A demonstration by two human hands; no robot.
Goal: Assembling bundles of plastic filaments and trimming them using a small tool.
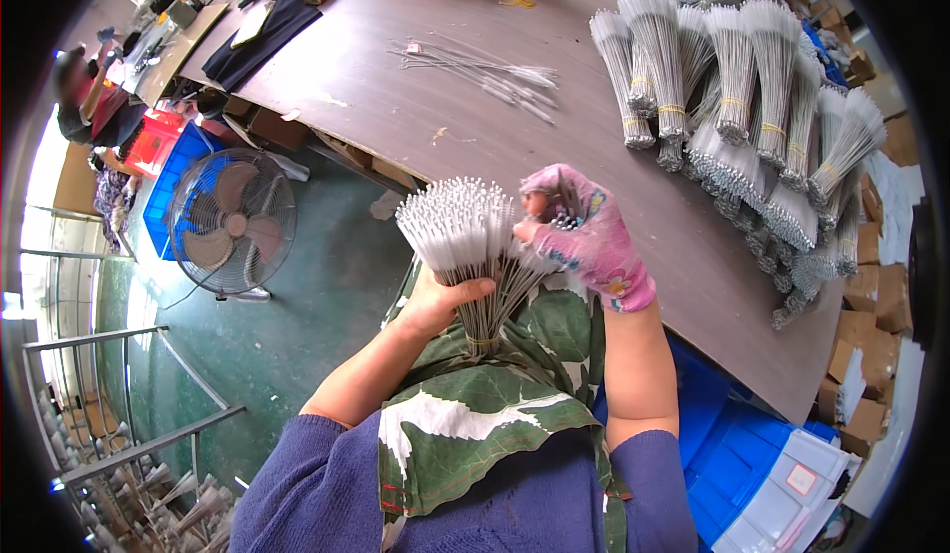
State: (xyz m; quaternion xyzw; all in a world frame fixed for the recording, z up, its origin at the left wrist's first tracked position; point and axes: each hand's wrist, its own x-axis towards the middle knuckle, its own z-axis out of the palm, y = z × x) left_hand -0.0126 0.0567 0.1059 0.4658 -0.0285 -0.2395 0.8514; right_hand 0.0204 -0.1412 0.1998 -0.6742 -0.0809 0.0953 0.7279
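My bare left hand [442, 301] is wrapped round a bundle of thin wire brushes [460, 222] with white bristle heads pointing up. A yellow band ties the bundle near its lower end, which rests on my apron [475, 424]. Close to the bundle's right side is my right hand [584, 231], in a pink patterned glove with bare fingertips. Its fingers are curled in around some dark, thin pieces that I cannot make out. Several wires on that side of the bundle lean outward toward the glove.
Loose wire brushes [495, 73] lie on the table [386, 113]. Tied bundles of brushes [732, 88] are heaped at its right. A standing fan [235, 224] is on the floor to the left. Blue bins [732, 464] stand below the table's right edge; another person [89, 98] is at far left.
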